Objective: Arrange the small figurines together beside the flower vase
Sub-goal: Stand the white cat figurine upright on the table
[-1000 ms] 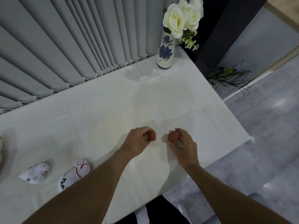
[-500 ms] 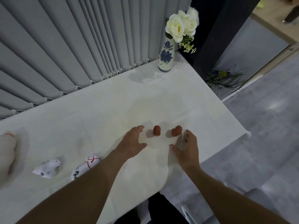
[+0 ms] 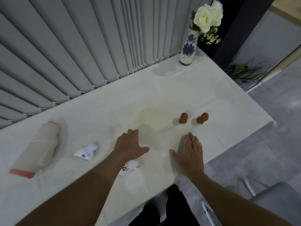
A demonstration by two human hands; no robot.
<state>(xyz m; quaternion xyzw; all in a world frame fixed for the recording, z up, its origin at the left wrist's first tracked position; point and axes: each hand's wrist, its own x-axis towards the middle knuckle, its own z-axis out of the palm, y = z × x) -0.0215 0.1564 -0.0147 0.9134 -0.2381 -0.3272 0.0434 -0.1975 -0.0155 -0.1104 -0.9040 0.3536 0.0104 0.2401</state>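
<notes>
Two small brown figurines stand side by side near the table's right edge, one (image 3: 183,118) left of the other (image 3: 202,118). A white animal figurine (image 3: 86,151) lies at the left. Another white figurine with red marks (image 3: 130,167) is partly hidden under my left forearm. The white vase with blue flowers (image 3: 188,48) holds white roses at the far right corner. My left hand (image 3: 128,146) hovers open, palm down, over the table. My right hand (image 3: 190,154) is open too, below the brown figurines and apart from them.
A white cloth covers the table (image 3: 97,115). A pale bottle-like object with red bands (image 3: 40,149) lies at the far left. Grey vertical blinds (image 3: 81,46) hang behind the table. The table's right edge drops to a grey floor, where a chair (image 3: 268,198) stands.
Both hands let go of the brown figurines, left them standing and drew back toward me, now open. The view swung left, bringing the pale bottle-like object into sight.
</notes>
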